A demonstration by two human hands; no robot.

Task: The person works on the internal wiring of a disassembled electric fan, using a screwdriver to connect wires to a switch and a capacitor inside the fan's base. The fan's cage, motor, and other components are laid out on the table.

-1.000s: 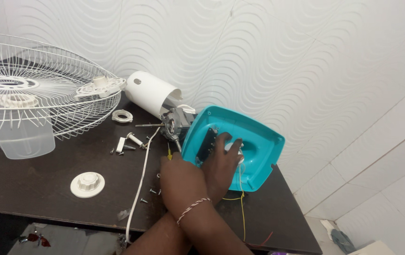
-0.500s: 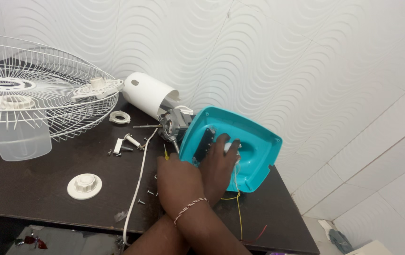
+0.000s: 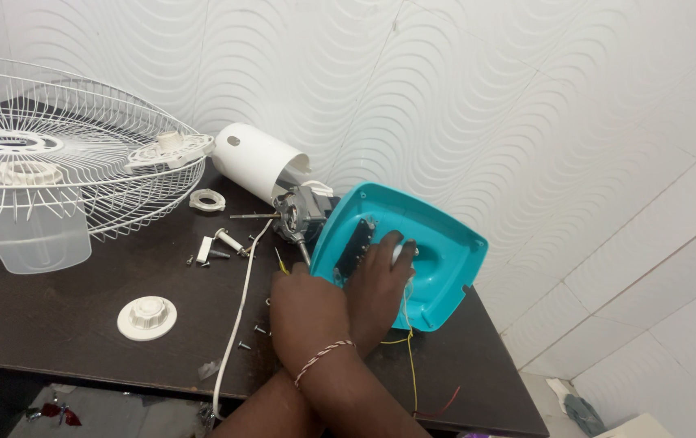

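A teal fan base (image 3: 445,235) stands tilted on the dark table (image 3: 64,316), its hollow underside facing me. My forearms are crossed. My left hand (image 3: 382,280) reaches inside the base and holds it, fingers resting beside a black part (image 3: 356,243) and on a small white piece. My right hand (image 3: 307,308), with a thread bracelet at the wrist, is closed by the base's left edge. A thin yellow-tipped tool (image 3: 280,261) sticks up from it. Yellow and red wires (image 3: 411,369) trail from the base across the table.
The fan motor (image 3: 295,212) with its white housing (image 3: 257,161) lies behind the base. A wire fan guard (image 3: 56,174) and a clear blade hub (image 3: 35,231) stand at the left. A white cap (image 3: 147,317), a white cord (image 3: 238,312) and several screws lie nearby. The table's right edge is close.
My hands stay almost where they were at the teal base. The fingers of my left hand have shifted a little inside it.
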